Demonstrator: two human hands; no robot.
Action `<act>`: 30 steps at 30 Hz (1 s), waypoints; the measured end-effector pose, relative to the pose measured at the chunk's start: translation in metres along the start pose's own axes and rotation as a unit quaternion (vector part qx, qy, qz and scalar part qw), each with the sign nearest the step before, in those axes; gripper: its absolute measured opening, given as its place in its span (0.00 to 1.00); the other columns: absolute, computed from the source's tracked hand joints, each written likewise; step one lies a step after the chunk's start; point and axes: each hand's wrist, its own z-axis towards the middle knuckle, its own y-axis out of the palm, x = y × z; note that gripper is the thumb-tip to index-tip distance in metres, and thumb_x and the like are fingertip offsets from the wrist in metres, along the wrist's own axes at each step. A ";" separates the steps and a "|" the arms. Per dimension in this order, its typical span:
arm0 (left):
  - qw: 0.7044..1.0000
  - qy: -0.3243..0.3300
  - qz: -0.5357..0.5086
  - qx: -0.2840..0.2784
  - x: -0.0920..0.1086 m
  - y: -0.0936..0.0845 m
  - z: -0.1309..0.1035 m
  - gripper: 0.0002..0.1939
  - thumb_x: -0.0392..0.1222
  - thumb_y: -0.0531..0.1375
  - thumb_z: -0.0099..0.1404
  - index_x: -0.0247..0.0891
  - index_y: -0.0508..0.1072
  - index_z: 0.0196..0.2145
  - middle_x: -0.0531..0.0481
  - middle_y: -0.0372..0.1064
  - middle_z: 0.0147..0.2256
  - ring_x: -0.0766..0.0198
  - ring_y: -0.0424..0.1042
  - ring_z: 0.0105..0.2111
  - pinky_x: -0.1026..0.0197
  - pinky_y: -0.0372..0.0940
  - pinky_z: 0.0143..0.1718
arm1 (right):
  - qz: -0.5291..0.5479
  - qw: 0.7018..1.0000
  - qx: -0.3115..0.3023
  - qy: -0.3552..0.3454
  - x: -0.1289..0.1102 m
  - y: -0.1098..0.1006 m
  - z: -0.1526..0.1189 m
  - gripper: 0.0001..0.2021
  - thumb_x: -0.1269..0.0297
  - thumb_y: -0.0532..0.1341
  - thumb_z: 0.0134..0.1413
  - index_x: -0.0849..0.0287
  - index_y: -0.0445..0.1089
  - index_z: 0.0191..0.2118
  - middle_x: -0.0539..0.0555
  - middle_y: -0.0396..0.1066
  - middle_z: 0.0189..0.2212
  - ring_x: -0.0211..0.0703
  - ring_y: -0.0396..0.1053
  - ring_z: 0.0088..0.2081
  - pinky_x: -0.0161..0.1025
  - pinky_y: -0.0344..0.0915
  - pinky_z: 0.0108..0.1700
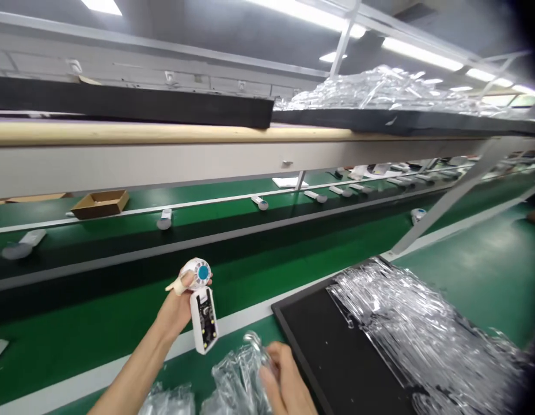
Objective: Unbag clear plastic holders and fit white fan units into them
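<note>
My left hand (178, 305) is closed round the head of a white handheld device (204, 323), which has a round blue-centred top and an open body showing a dark circuit board. A pale cover is on my left thumb. My right hand (287, 374) pinches a clear plastic part (255, 341) with a rounded end, just right of the device and apart from it. Below, between my forearms, lie clear plastic bags (239, 377), whose contents I cannot make out.
A black tray (336, 351) with many clear plastic parts (405, 317) lies at the right. Beyond it a slanted white post (444, 202) meets the bench. White devices and a cardboard box (101, 204) sit on the green line behind. Overhead runs a shelf (163, 164).
</note>
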 end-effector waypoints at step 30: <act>0.978 -0.015 0.152 0.141 0.011 -0.009 -0.133 0.31 0.58 0.66 0.46 0.36 0.70 0.44 0.43 0.73 0.41 0.53 0.70 0.43 0.60 0.65 0.39 | 0.130 0.982 -0.099 0.098 -0.105 0.076 0.005 0.24 0.56 0.41 0.64 0.61 0.73 0.39 0.56 0.73 0.30 0.45 0.70 0.34 0.38 0.63 0.37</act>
